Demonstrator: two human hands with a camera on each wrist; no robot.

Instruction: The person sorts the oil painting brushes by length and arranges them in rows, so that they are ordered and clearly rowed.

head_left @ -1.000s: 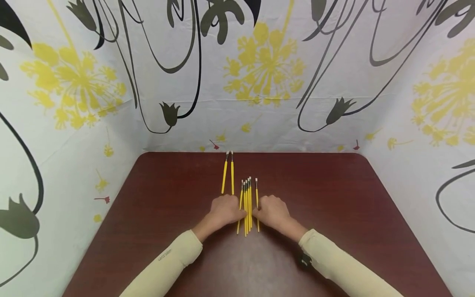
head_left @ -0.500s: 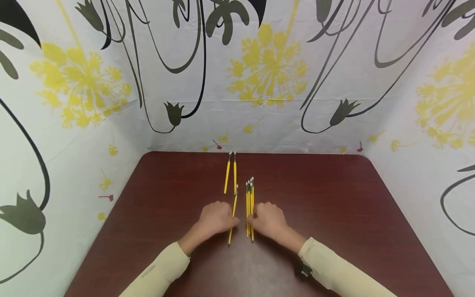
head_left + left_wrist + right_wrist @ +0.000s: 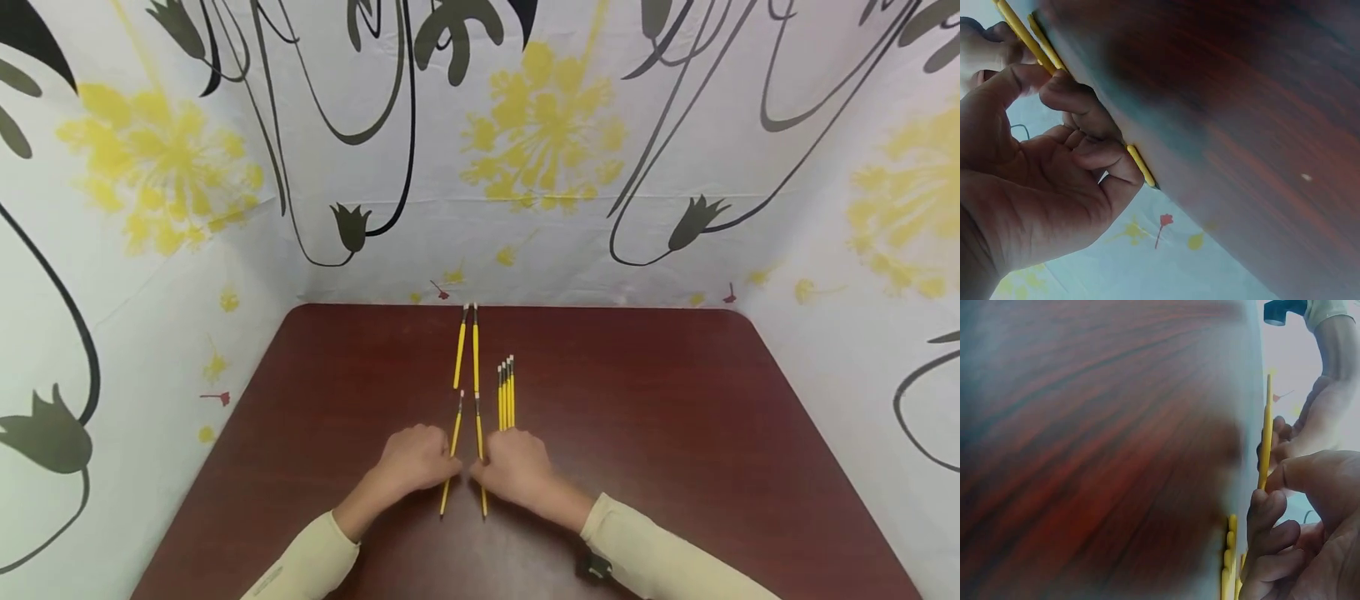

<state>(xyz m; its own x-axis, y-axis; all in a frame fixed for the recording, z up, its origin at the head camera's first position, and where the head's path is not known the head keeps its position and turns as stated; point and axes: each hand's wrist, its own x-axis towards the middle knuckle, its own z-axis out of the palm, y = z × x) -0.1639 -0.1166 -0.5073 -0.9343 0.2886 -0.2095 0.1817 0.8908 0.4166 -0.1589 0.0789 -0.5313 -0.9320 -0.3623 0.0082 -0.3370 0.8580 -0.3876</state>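
Note:
In the head view my left hand (image 3: 418,457) pinches a thin yellow paintbrush (image 3: 456,429) between thumb and finger, white tip pointing away from me. My right hand (image 3: 516,467) pinches a second yellow paintbrush (image 3: 479,429) just to the right of it, nearly parallel. Beyond the right hand several more brushes (image 3: 506,400) lie side by side, their lower ends hidden behind it. The left wrist view shows the left thumb and fingertip at a yellow handle (image 3: 1025,37). In the right wrist view the pinched brush (image 3: 1266,437) rises from the right fingertips.
Two more paintbrushes, a left one (image 3: 460,350) and a right one (image 3: 476,350), lie at the far edge of the dark red-brown table (image 3: 637,400). Patterned white cloth (image 3: 540,250) hangs behind the table and along both sides.
My left hand has drawn one brush leftward and toward me, away from the bunch. The right hand has come left and toward me with one brush, leaving the others lined up.

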